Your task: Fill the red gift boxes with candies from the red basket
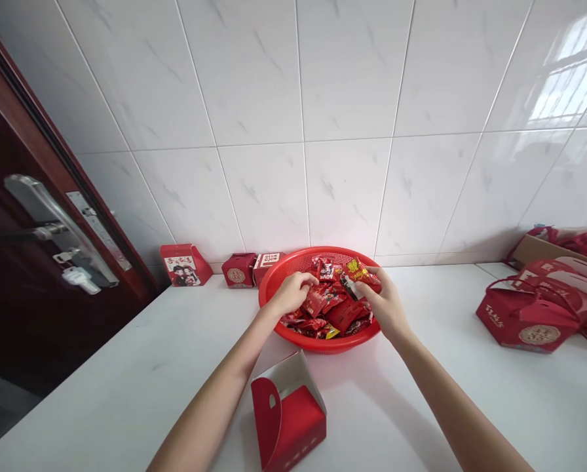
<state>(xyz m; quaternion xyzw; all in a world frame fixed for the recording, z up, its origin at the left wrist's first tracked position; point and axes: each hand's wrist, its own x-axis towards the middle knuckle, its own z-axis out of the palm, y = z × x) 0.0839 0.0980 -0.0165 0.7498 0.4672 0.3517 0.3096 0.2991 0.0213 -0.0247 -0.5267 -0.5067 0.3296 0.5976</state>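
A red plastic basket [268, 292] with perforated sides holds many wrapped candies [340, 311], mostly red. Over its left part, my left hand [294, 292] is closed with fingers pinched at a red candy packet [314, 301]. My right hand [384, 298] grips a red and yellow candy packet [355, 270] above the right side of the basket; a black and white wrapper lies against it. In front of the basket stands an opened red gift box [293, 419], its top flaps up and its pale inside partly showing.
Against the tiled wall stand a red box with a printed couple [186, 267] and two small red boxes [239, 270]. To the right are red handled boxes [527, 314] and a cardboard carton [544, 248] with red ribbons. A dark door [23, 295] borders the left.
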